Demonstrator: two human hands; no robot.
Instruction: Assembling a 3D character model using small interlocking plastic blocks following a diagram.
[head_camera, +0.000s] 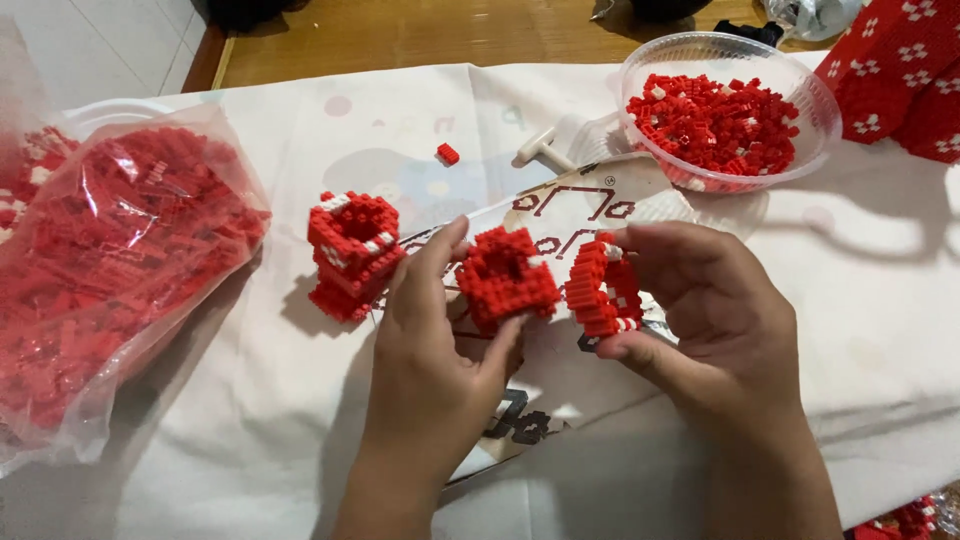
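Left hand (430, 350) and right hand (700, 320) grip 2 block builds (507, 275); 1 bowl (800, 150).

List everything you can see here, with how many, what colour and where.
Brick assembly in left hand: one, red, centre.
Brick assembly in right hand: one, red with white, centre right.
Standing brick assembly: one, red with white, left of the hands.
Loose brick: one, red, on the cloth above.
Clear bowl: one, holds red and white bricks, top right.
Plastic bag: one, clear, full of red bricks, left.
Printed sheet: one, white with dark marks, under the hands.
Cloth: one, white, over the table.
Left hand: one.
Right hand: one.
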